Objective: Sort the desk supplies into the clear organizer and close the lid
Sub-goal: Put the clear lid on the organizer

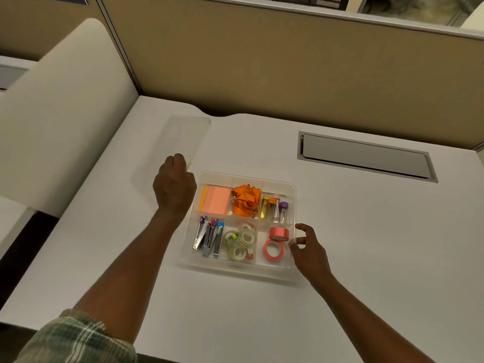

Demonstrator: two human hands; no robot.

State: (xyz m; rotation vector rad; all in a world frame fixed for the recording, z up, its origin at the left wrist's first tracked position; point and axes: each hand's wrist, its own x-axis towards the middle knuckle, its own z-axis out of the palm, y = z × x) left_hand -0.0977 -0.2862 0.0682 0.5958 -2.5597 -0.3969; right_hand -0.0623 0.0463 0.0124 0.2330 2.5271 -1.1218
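The clear organizer [293, 205] sits mid-desk with six compartments. They hold pink and orange sticky notes [216, 199], an orange lanyard [246, 199], small coloured vials [273, 208], binder clips and nail clippers [208, 235], clear tape rolls [242, 242] and two pink tape rolls [275, 242]. The clear lid [183, 134] lies to the upper left of the organizer. My left hand [174, 186] has its fingers curled around the lid's near edge. My right hand [307, 248] rests by the organizer's right rim with fingers spread and nothing in it.
A grey cable hatch [366, 155] is set into the white desk at the right rear. A tan partition wall [288, 74] runs along the back. A cream padded divider [60, 113] stands at the left.
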